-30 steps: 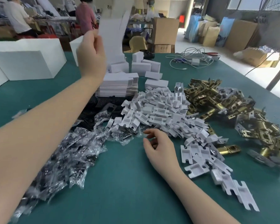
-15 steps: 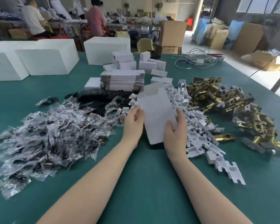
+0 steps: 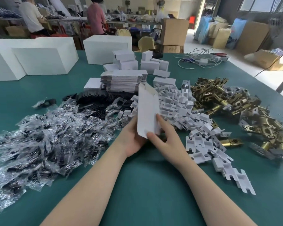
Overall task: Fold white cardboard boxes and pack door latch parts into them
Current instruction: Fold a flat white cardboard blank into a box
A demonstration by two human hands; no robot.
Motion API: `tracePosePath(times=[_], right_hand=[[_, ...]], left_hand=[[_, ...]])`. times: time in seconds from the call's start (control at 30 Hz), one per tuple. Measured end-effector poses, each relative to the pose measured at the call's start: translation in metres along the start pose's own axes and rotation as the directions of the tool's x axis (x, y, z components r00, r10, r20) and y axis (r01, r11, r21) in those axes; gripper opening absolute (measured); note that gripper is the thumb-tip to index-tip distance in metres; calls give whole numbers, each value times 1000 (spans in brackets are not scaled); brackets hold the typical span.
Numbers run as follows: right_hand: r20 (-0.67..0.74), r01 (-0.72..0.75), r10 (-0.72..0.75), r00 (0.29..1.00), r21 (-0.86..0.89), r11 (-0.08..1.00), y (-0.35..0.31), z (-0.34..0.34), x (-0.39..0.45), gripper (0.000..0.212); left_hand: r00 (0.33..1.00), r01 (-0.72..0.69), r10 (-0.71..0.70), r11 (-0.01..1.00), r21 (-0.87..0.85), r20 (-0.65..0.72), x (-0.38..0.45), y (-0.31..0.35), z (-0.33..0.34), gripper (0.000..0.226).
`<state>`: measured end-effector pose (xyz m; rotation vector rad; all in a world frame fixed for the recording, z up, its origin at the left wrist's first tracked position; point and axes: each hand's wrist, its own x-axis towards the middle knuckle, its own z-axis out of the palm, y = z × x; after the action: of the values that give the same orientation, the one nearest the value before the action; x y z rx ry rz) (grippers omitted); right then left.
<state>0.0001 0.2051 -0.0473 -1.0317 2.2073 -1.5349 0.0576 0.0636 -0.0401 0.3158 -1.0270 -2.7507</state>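
Note:
A flat white cardboard box blank (image 3: 147, 111) stands nearly upright over the green table (image 3: 145, 193), held between both hands. My left hand (image 3: 132, 141) grips its lower left edge from behind. My right hand (image 3: 163, 136) pinches the lower right, thumb on the front near the bottom corner and index finger along the right edge. Behind it lies a stack of flat blanks (image 3: 123, 83). A heap of brass door latch parts (image 3: 232, 108) lies to the right. White cardboard inserts (image 3: 183, 110) are piled in the middle.
Clear bags of small black parts (image 3: 44, 141) cover the left side, with black plates (image 3: 95, 98) behind them. Folded small white boxes (image 3: 147, 64) and large white cartons (image 3: 39, 61) stand at the back. Cables (image 3: 201, 60) lie at the far right. Two people work at a bench beyond.
The blank came down from high on the left to the middle. My right hand left the table and took hold of it; the blank has since turned more upright and narrower.

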Motion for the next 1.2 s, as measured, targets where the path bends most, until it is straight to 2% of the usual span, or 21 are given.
tracePosePath(times=[0.07, 0.13, 0.23, 0.33, 0.37, 0.43, 0.5, 0.57, 0.67, 0.87, 1.0, 1.07, 1.2], right_hand=[[48, 40, -35, 998, -123, 992, -2, 2, -2, 82], [60, 66, -59, 996, -126, 990, -5, 2, -4, 83], [32, 127, -127, 991, 6, 992, -10, 2, -7, 73], [-38, 118, -113, 993, 200, 973, -9, 2, -7, 48], [-77, 101, -84, 993, 241, 965, -7, 1, -6, 42], [-168, 60, -19, 986, 238, 969, 0, 0, -1, 51], [-230, 8, 37, 973, 195, 981, 6, -1, 1, 63], [-256, -37, 90, 962, 205, 978, 8, -3, 3, 66], [-266, -26, 77, 961, 189, 982, 10, -4, 6, 59], [-260, 14, 29, 965, 161, 987, 5, -3, 5, 50], [-257, 19, 27, 966, 177, 984, 4, -5, 6, 49], [-238, 17, 20, 971, 151, 988, 4, -5, 5, 49], [-193, 31, -15, 981, 78, 997, 0, 3, 2, 59]], left_hand=[[999, 40, -42, 995, 91, 12, 1, -5, 3, 35], [998, -39, 46, 982, 184, -34, 3, -9, 5, 32], [951, -265, 291, 941, 210, -104, 5, -9, 3, 66], [909, -334, 387, 899, 284, -153, 4, -8, 0, 61], [905, -332, 392, 893, 303, -163, 3, -7, 0, 58], [916, -318, 376, 892, 322, -137, 0, -7, 3, 58], [941, -304, 336, 885, 352, -31, -3, -10, 7, 70], [950, -310, 300, 874, 375, 88, -5, -14, 9, 85], [950, -310, 291, 846, 433, 112, -6, -18, 10, 93], [935, -330, 353, 821, 467, 40, -5, -24, 11, 66], [920, -330, 391, 789, 518, -10, -3, -28, 10, 58], [897, -345, 437, 785, 514, -64, -3, -30, 11, 57], [813, -373, 541, 768, 520, -215, -1, -30, 13, 40]])
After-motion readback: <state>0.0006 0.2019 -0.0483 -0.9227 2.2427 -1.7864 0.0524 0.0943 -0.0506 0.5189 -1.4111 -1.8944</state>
